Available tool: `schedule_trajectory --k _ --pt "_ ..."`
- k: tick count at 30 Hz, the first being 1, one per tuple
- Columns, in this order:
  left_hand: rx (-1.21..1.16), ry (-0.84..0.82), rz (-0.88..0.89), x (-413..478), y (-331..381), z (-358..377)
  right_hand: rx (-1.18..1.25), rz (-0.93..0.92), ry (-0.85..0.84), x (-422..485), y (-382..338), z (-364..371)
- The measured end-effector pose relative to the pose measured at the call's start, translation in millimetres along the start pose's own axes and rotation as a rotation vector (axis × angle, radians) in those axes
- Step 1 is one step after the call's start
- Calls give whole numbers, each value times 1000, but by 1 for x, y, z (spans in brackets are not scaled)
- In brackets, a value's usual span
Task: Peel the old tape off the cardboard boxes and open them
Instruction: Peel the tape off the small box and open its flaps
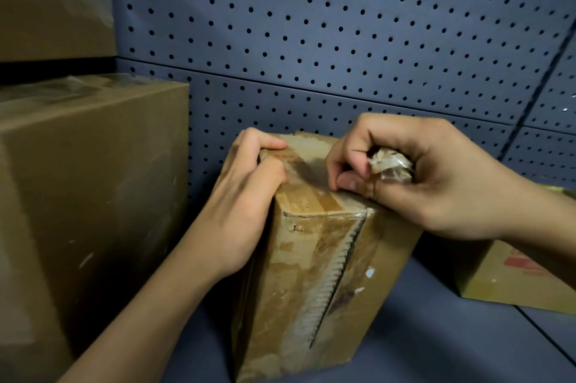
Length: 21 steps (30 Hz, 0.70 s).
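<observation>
Far left there's a big cardboard box (pixel 93 195) with shiny clear tape across its top, and another box (pixel 53 8) sits above it in the corner. Behind everything runs a blue-grey pegboard wall (pixel 311 24).

Then the left hand (pixel 246 205): its grip is closed on the small box (pixel 311 273). The fingers curl over the top left edge, the thumb lies on the top face and the palm is flat against the left side.

The small box stands upright in the middle of the blue-grey worktop (pixel 436 345), near the big box but not touching it. It looks pretty beat up. The near face is scuffed and patchy, with a slit running down it that has a jagged saw-tooth edge. A band of old brown tape (pixel 314 200) is still stuck across the near part of the top, going over the front edge.

Next, the right hand (pixel 420 183) rests on the top right of the box. Its grip is closed round a crumpled wad of peeled tape (pixel 392 166) tucked into the palm, while the thumb and forefinger tips press together right at the tape on the box top. Can't tell whether they've actually got hold of an edge there.

Far right, partly hidden under that forearm, a flatter box (pixel 514 276) with red print lies on the worktop, well apart from the small one.
</observation>
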<state>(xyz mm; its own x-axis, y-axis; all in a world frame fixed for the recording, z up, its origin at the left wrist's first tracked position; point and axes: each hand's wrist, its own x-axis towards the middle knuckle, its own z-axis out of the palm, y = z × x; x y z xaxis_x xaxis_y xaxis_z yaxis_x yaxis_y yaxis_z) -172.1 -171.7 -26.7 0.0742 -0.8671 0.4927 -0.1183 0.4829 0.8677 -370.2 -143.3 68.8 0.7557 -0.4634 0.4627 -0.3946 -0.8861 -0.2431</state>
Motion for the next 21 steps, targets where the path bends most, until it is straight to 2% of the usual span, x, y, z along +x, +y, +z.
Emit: schedule_trajectory --k 17,21 --pt "-55 -12 47 7 -10 -1 -108 -7 -121 14 -6 1" --pt "-34 -19 33 9 -12 -2 26 27 -122 5 -7 -3"
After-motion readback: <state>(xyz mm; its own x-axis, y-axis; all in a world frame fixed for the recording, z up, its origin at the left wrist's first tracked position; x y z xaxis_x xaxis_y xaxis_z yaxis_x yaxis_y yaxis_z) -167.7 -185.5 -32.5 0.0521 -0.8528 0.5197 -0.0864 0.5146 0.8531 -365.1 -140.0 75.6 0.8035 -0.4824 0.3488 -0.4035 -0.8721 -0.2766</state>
